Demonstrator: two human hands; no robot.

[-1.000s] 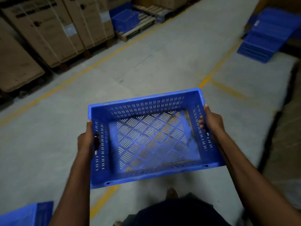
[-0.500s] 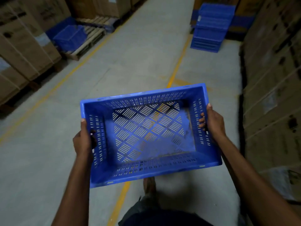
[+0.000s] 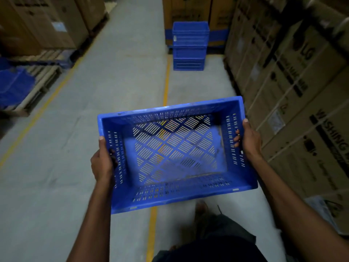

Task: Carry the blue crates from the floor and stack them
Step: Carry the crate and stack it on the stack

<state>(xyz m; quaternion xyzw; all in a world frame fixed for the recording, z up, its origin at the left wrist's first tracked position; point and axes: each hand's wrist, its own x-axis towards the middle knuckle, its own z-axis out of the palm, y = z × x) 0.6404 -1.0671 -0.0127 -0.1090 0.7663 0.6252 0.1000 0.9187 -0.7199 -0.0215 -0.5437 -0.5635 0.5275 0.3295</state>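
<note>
Blue crate (image 3: pixel 181 197) sits centre frame off the floor (image 3: pixel 117 82), your left grip (image 3: pixel 102 163) and right grip (image 3: pixel 250 140) each clamped on a side wall, so you're mid-carry, and next you need to reach the stack (image 3: pixel 189 46) at upper centre and seat it squarely.

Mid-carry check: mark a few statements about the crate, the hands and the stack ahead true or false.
1. The left hand and right hand grip the crate by its short sides. True.
2. The crate holds boxes. False: it is empty.
3. A stack of blue crates stands ahead, just right of the yellow line. True.
4. The crate rests on the floor. False: it is held in the air.
5. Cartons line the right side. True.
</note>
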